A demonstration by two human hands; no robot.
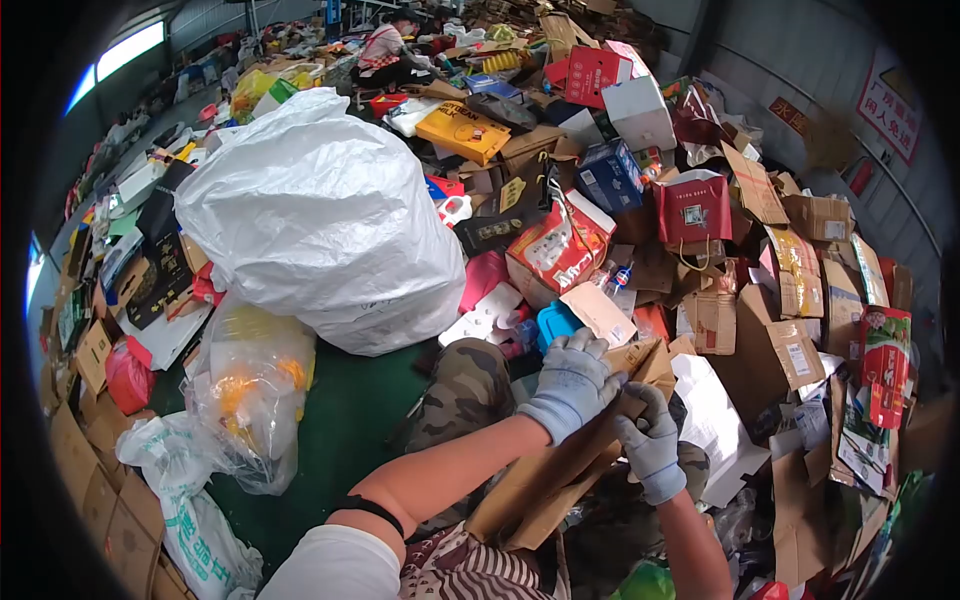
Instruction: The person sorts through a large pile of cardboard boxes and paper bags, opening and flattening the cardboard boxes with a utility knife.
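A brown cardboard box [570, 468], partly folded flat, leans across my lap between my knees. At its upper end, my left hand [572, 388] in a pale grey work glove has its fingers closed over the flap. Lower on the opposite edge, my gloved right hand [652, 445] grips the same cardboard, with its thumb side toward the box. Just beyond my left hand lie a blue plastic container [556, 322] and a pale pink card sheet [598, 312]. White paperboard [712, 425] lies to the right of my right hand.
A large stuffed white sack [320, 220] stands ahead on the left, beside a clear plastic bag [250, 390]. Piled boxes, including a red gift box [560, 245] and a red bag [693, 208], rise ahead and right. Another person [385, 55] sits at the back.
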